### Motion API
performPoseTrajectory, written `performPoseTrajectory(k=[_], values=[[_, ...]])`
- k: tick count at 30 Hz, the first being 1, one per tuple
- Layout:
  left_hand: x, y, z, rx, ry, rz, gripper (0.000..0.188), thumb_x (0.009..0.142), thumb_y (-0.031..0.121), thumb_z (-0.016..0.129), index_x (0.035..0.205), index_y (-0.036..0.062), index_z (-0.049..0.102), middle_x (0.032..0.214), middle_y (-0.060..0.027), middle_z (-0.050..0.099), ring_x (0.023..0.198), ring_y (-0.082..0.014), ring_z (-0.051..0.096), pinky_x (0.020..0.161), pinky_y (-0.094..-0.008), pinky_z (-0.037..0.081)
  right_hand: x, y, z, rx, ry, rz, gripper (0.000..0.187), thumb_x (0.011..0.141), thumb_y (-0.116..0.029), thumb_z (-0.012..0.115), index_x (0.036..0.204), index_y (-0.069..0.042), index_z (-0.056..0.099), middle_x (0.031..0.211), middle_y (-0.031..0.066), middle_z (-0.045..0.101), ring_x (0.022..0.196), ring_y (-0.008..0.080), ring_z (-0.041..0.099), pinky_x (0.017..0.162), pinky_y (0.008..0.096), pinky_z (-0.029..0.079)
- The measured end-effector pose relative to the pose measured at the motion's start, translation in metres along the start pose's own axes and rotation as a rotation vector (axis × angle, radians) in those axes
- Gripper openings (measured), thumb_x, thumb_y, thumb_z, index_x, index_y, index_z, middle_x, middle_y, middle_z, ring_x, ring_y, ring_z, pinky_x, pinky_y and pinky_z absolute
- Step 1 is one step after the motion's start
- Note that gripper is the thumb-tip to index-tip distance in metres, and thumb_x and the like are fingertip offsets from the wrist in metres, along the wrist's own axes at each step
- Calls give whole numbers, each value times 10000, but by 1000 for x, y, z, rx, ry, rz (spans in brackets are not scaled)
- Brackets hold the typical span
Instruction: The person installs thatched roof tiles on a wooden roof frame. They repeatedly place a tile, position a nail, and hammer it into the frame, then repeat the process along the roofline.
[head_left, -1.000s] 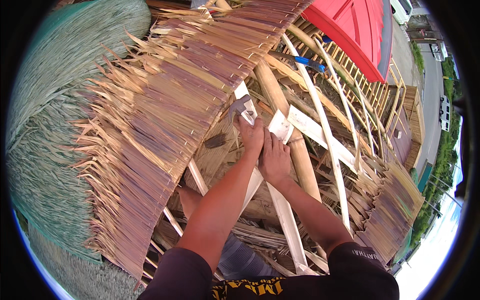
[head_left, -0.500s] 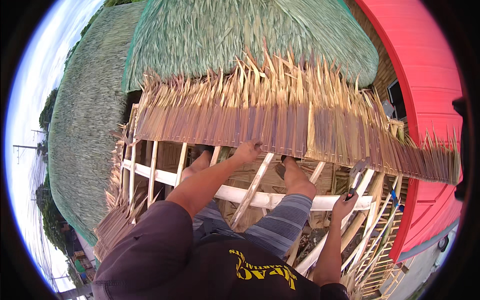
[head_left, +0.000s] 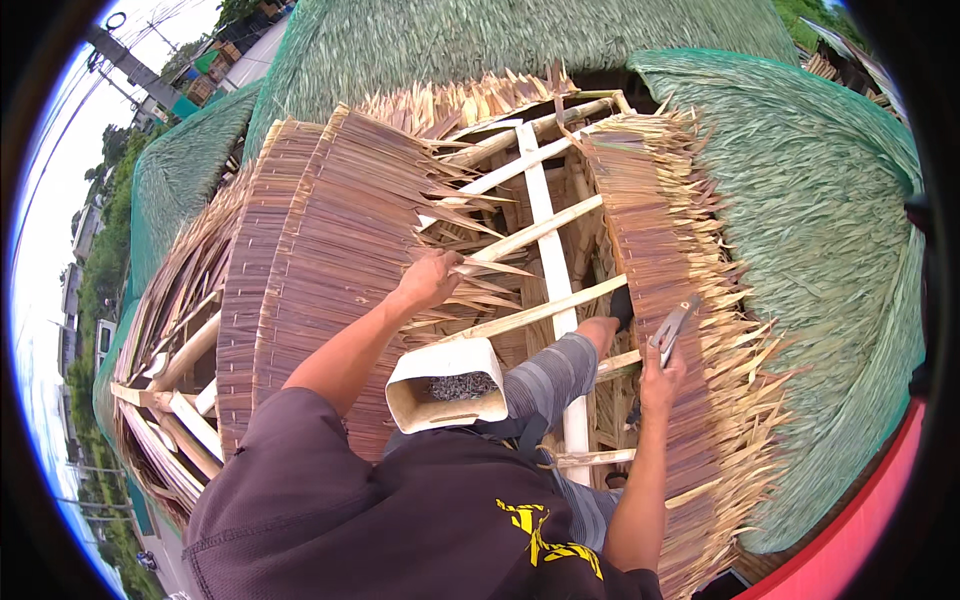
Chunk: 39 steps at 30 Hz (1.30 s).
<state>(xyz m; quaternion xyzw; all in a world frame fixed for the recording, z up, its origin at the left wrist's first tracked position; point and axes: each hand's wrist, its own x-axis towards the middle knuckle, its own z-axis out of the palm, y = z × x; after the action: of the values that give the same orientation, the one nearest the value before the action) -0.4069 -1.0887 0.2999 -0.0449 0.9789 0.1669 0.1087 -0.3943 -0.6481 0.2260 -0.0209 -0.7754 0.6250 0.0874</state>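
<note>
My left hand [head_left: 431, 279] is closed on the leaf tips at the edge of a brown thatch panel [head_left: 325, 260], which lies to the left over the roof frame. In my right hand [head_left: 660, 380] is a metal-headed hammer [head_left: 676, 325], its head pointing up and away from me above another thatch strip [head_left: 665, 240]. A cut-open white plastic container [head_left: 450, 358] with many small nails [head_left: 462, 386] sits against my waist, between my arms.
White-painted wooden battens [head_left: 548, 255] and poles [head_left: 535, 232] form an open frame with gaps below. My leg [head_left: 560, 375] reaches among them. Green-netted thatch roofs [head_left: 800, 250] rise beyond and to the right. A red roof edge [head_left: 850, 520] shows at lower right; a street lies far left.
My view has turned sharply to the left. My left hand has gone from the thatch row's lower edge to another panel's leaf tips. The nail container has come into view; the hammer stays in my right hand.
</note>
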Motion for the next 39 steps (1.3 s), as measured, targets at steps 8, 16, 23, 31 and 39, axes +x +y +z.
performPoseTrajectory(k=[8,16,23,31,39], values=[[-193,-106,-37,297,723,-612,564,868,169,703,1393,66,523,1452,-159,479,1354,-361,447,1148,-483,356,40,-141,241,-9,-1037,-100,255,930,-193,682,1074,16,701,707,144,657,611,228,617,603,366,488],[-312,-102,-31,253,846,-1229,547,900,380,713,1345,94,576,1247,-135,585,1199,-320,531,1030,-508,370,-35,-221,335,-83,-1455,-566,270,893,-153,711,1109,6,689,877,247,688,841,448,668,707,448,508],[-255,-81,-97,457,1068,-796,406,817,499,763,844,108,656,756,-31,600,745,-250,621,657,-400,457,-44,-271,337,34,-1402,-1060,548,743,40,658,1275,-93,644,1197,118,668,1106,327,645,951,434,524],[-10,-19,-160,332,1063,-82,365,841,422,736,897,71,652,884,-62,614,881,-245,604,752,-388,467,15,-334,298,-308,-717,-1330,478,841,-16,595,1318,-34,615,1351,164,598,1229,339,579,1073,463,418],[128,146,-40,278,941,394,124,847,208,612,801,100,653,873,-26,573,902,-190,557,800,-345,438,62,-312,306,-540,-1008,-1087,525,890,-54,561,1412,-105,569,1264,195,668,1201,370,610,1016,485,455]])
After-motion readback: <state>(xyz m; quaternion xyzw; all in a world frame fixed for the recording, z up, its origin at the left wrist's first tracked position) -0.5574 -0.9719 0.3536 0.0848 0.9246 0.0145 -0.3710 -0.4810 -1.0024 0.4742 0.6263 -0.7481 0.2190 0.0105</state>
